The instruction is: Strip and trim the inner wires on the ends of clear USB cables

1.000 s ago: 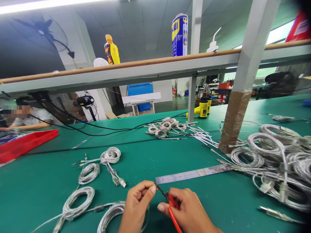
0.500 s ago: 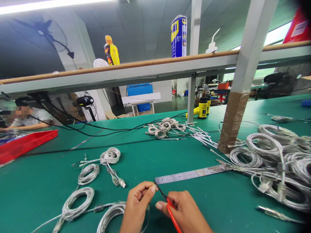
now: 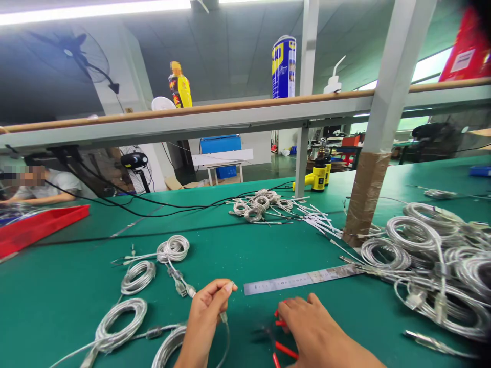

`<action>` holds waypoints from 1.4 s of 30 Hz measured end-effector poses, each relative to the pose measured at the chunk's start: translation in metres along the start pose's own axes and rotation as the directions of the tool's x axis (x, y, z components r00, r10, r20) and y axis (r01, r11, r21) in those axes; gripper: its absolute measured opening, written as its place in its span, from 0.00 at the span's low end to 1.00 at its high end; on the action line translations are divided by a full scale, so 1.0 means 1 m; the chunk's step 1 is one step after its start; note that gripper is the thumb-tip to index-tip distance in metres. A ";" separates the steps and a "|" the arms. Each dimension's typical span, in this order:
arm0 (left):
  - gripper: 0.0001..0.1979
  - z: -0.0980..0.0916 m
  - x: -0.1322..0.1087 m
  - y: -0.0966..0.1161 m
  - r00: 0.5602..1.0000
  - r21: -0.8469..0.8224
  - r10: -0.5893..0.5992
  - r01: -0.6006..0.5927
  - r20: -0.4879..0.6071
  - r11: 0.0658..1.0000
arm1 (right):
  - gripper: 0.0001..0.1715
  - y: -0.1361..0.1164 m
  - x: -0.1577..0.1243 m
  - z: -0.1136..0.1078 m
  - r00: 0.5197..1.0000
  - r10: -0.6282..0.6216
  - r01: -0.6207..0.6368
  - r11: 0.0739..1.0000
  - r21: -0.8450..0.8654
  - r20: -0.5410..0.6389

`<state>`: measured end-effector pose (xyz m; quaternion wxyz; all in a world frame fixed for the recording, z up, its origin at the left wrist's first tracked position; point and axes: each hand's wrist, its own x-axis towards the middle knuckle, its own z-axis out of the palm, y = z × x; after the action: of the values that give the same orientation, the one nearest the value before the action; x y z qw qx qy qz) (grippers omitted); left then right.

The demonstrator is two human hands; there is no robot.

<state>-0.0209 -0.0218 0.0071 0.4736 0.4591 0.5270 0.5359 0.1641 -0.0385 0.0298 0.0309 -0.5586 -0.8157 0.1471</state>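
Observation:
Between thumb and forefinger, my left hand [image 3: 210, 309] pinches the small end of a clear-jacketed cable [image 3: 227, 340], which hangs down beside the wrist. My right hand [image 3: 312, 327] is low over the table with its fingers curled over red-handled pliers [image 3: 286, 350]. Their dark jaws are blurred and point left, so the exact kind is unclear. More red grip shows by the fingertips; whether it belongs to a second tool I cannot tell. A steel ruler [image 3: 303, 280] lies just beyond both hands. Coiled cables [image 3: 120, 322] lie left of my left hand.
A large heap of coiled cables [image 3: 418, 255] covers the right side, beside a taped post [image 3: 366, 194]. Smaller coils [image 3: 255, 204] and white strips [image 3: 316, 220] lie farther back, near a yellow heat gun [image 3: 316, 176]. A red tray [image 3: 46, 230] and another person [image 3: 57, 186] are at left.
My right hand has drawn away from the left and lowered toward the table with the pliers, turning palm down. My left hand has shifted slightly left, still pinching the cable end.

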 end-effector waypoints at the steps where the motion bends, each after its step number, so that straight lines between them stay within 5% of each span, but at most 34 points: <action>1: 0.16 0.000 0.000 0.000 1.000 0.004 -0.005 0.005 0.003 1.000 | 0.25 0.000 -0.001 -0.002 0.999 0.005 -0.004 0.999 -0.034 0.044; 4: 0.16 0.000 0.001 0.001 0.998 0.017 -0.034 0.034 0.047 0.999 | 0.17 0.005 0.006 -0.014 0.989 0.005 0.000 0.999 -0.037 0.149; 7: 0.15 0.002 0.001 0.002 0.990 0.053 -0.077 0.071 0.119 0.996 | 0.09 0.017 0.028 -0.023 0.996 -0.073 0.072 0.997 0.020 0.045; 10: 0.15 0.005 0.001 0.005 0.978 0.088 -0.112 0.097 0.178 0.991 | 0.15 0.029 0.058 -0.017 0.983 -0.142 0.142 0.990 -0.002 -0.114; 15: 0.14 0.004 0.005 0.006 0.967 0.105 -0.103 0.080 0.232 0.991 | 0.14 0.043 0.088 0.002 0.977 -0.200 0.203 0.979 0.034 -0.079; 22: 0.12 -0.001 0.011 0.003 0.962 0.178 -0.135 0.093 0.239 0.980 | 0.08 0.043 0.088 0.018 0.968 -0.202 0.222 0.967 0.127 -0.149; 25: 0.12 -0.001 0.010 0.001 0.957 0.204 -0.145 0.094 0.252 0.975 | 0.28 0.033 0.087 0.027 0.960 -0.116 0.153 0.979 0.132 -0.255; 27: 0.12 -0.001 0.007 0.001 0.954 0.219 -0.145 0.088 0.261 0.972 | 0.32 0.026 0.085 0.029 0.947 -0.072 0.119 0.984 0.134 -0.314; 34: 0.12 0.003 -0.003 0.007 0.955 0.231 -0.142 0.081 0.261 0.970 | 0.28 0.020 0.077 0.021 0.848 -0.179 0.244 0.968 0.067 -0.499; 42: 0.12 0.005 -0.004 0.010 0.959 0.234 -0.142 0.084 0.244 0.969 | 0.29 0.022 0.078 0.021 0.823 -0.205 0.274 0.960 0.055 -0.529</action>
<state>-0.0160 -0.0255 0.0170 0.5143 0.5439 0.5426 0.3811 0.1506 0.0363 -0.0050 0.3036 -0.4673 -0.8295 0.0383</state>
